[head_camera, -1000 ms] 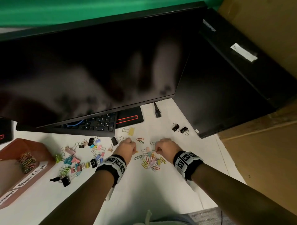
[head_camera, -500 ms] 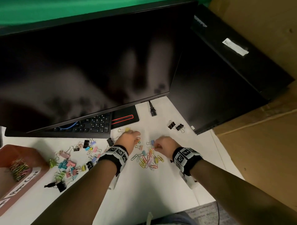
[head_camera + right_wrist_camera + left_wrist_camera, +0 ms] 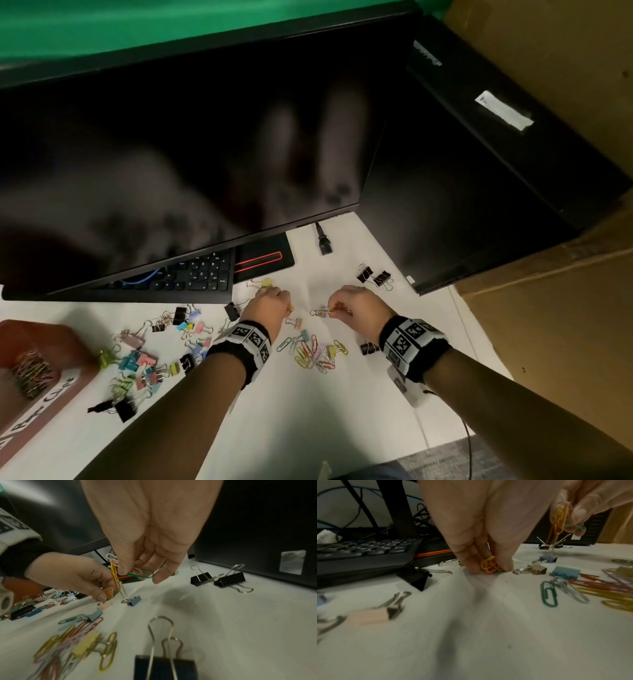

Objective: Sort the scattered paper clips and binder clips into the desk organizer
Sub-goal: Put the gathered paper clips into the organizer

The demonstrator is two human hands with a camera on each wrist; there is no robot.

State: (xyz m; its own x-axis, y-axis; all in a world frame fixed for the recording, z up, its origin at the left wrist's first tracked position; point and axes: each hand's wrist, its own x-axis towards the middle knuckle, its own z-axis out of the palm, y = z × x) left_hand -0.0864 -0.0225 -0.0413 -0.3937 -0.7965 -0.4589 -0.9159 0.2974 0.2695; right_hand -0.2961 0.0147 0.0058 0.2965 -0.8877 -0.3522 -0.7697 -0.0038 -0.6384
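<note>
My left hand (image 3: 270, 305) pinches a small bunch of yellow and orange paper clips (image 3: 489, 565) against the white desk. My right hand (image 3: 346, 305) pinches several paper clips (image 3: 118, 573) just above the desk; a silver one hangs down to a small blue binder clip (image 3: 134, 600). A loose heap of coloured paper clips (image 3: 313, 353) lies between my wrists. Pastel and black binder clips (image 3: 147, 363) are scattered to the left. The reddish desk organizer (image 3: 65, 339) at the far left holds a pile of paper clips (image 3: 30, 371).
A large dark monitor (image 3: 171, 154) overhangs the desk, with a black keyboard (image 3: 191, 277) beneath it. Two black binder clips (image 3: 373, 275) lie near a black computer case (image 3: 479, 192). Another black binder clip (image 3: 164, 665) sits by my right wrist. Cardboard (image 3: 565, 325) stands at right.
Both hands have moved a little away from me, toward the keyboard. The right hand has lifted its clips off the desk.
</note>
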